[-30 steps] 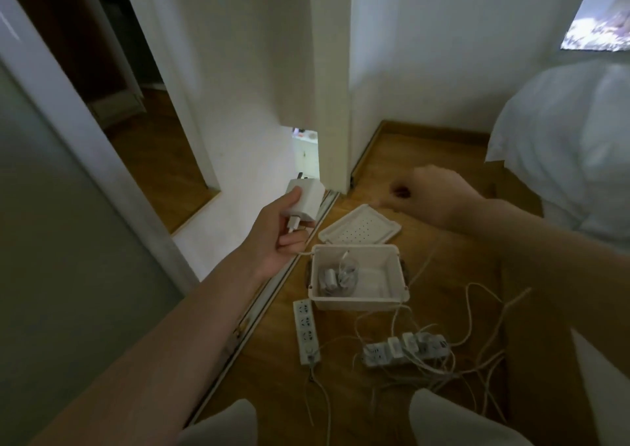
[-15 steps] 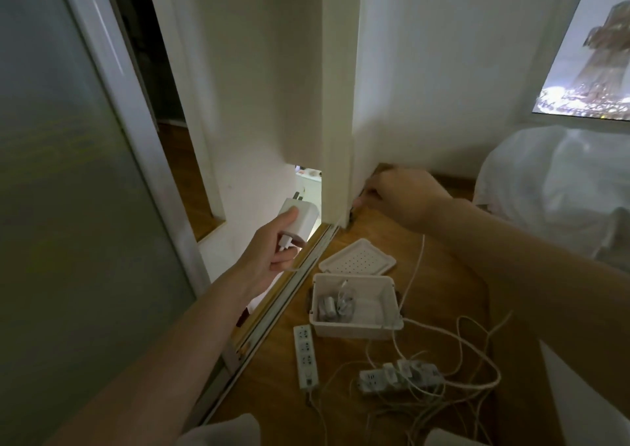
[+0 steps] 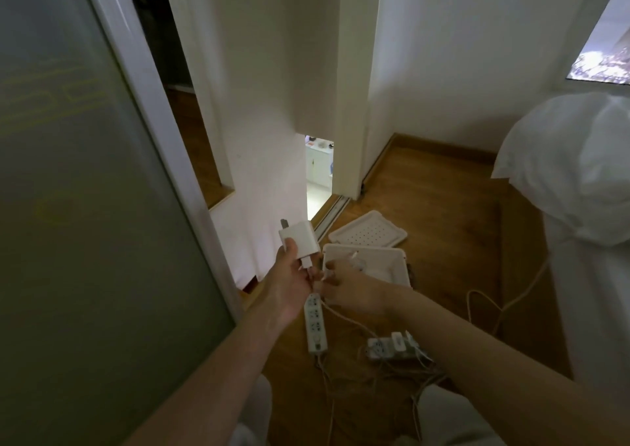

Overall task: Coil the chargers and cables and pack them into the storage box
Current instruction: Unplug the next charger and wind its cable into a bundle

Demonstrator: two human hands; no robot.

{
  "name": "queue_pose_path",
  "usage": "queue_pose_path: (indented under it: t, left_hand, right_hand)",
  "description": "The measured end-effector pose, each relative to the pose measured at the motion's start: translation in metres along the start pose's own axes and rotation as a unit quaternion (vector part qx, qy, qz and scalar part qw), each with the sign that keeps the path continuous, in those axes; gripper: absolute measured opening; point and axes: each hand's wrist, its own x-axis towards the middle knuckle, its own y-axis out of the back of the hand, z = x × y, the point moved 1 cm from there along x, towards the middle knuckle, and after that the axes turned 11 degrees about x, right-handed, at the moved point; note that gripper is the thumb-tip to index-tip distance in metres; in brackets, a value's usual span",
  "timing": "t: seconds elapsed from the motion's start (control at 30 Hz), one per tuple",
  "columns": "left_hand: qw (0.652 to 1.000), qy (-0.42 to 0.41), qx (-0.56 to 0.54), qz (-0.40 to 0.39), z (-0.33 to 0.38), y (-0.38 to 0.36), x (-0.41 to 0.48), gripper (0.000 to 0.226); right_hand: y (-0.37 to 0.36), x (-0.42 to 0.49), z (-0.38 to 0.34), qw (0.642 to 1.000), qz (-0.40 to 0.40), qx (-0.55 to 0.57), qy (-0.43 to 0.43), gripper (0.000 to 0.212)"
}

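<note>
Charger (image 3: 300, 242) gripped in left hand (image 3: 289, 285), raised at ten o'clock of open storage box (image 3: 399, 266) on floor (image 3: 433, 207). Right hand (image 3: 354, 292) fingers pinching its cable (image 3: 344, 317) just below. Likely starting the coil; next, winding loose slack into loops before boxing.

The person is wearing pale, off-white trousers (image 3: 460, 427), plain and smooth, showing over the left knee (image 3: 254, 411) and right knee (image 3: 438, 399) along the bottom edge. The left forearm (image 3: 211, 370) and right forearm (image 3: 477, 350) are showing bare to the frame edge, and the left hand (image 3: 289, 288) and right hand (image 3: 354, 292) are going bare too.
</note>
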Motion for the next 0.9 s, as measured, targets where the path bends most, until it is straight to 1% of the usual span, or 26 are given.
queue_pose_path:
  t: [0.07, 0.1, 0.13, 0.17, 0.23, 0.3, 0.37, 0.43, 0.47, 0.53, 0.6, 0.67, 0.7, 0.83, 0.9]
  left_hand:
    - [1.0, 0.01, 0.005, 0.002, -0.001, 0.0, 0.002, 0.035]
    - [1.0, 0.018, 0.014, 0.002, -0.001, 0.0, 0.003, 0.038]
    - [0.999, 0.024, 0.034, -0.004, -0.001, 0.0, 0.004, 0.038]
    - [0.998, 0.028, 0.056, -0.019, 0.0, 0.002, 0.005, 0.039]
    - [0.993, 0.031, 0.093, -0.068, 0.0, 0.003, 0.007, 0.044]
    - [0.982, 0.024, 0.151, -0.11, 0.0, 0.005, 0.009, 0.049]
    - [0.958, 0.025, 0.25, -0.136, -0.001, 0.005, 0.009, 0.045]
    - [0.919, 0.03, 0.358, -0.162, -0.002, 0.004, 0.007, 0.046]
    - [0.899, 0.031, 0.398, -0.18, -0.001, 0.005, 0.006, 0.046]
    - [0.865, 0.046, 0.456, -0.202, -0.003, 0.005, 0.004, 0.037]
    - [0.845, 0.07, 0.492, -0.196, -0.004, 0.006, 0.003, 0.024]
    - [0.832, 0.074, 0.519, -0.182, -0.008, 0.007, 0.003, 0.02]
    - [0.823, 0.063, 0.535, -0.18, -0.009, 0.01, 0.004, 0.021]
    - [0.762, 0.017, 0.627, -0.162, -0.017, 0.019, 0.01, 0.03]
    - [0.749, 0.005, 0.648, -0.138, -0.021, 0.02, 0.014, 0.03]
  right_hand:
    - [-0.01, 0.003, 0.012, 1.0, -0.015, 0.009, -0.007, 0.032]
    - [-0.012, 0.003, 0.017, 1.0, -0.02, 0.011, -0.003, 0.028]
    - [-0.013, 0.002, 0.023, 1.0, -0.023, 0.022, 0.001, 0.017]
    - [-0.013, -0.001, 0.025, 1.0, -0.022, 0.021, 0.006, 0.013]
    - [-0.01, -0.004, 0.032, 0.999, 0.0, -0.001, 0.032, 0.024]
    - [-0.007, -0.007, 0.045, 0.998, 0.012, -0.034, 0.044, 0.026]
    - [-0.004, -0.008, 0.059, 0.996, 0.029, -0.071, 0.042, 0.029]
    - [-0.002, -0.013, 0.073, 0.994, 0.053, -0.083, 0.046, 0.023]
    - [-0.001, -0.016, 0.076, 0.993, 0.063, -0.087, 0.053, 0.018]
    - [0.004, -0.022, 0.082, 0.989, 0.078, -0.109, 0.058, 0.02]
    - [0.01, -0.022, 0.087, 0.984, 0.097, -0.139, 0.059, 0.015]
    - [0.017, -0.021, 0.091, 0.976, 0.127, -0.166, 0.058, 0.018]
    - [0.02, -0.023, 0.091, 0.972, 0.143, -0.175, 0.058, 0.021]
    - [0.031, -0.032, 0.089, 0.951, 0.229, -0.189, 0.08, 0.027]
    - [0.031, -0.035, 0.087, 0.943, 0.257, -0.195, 0.078, 0.026]
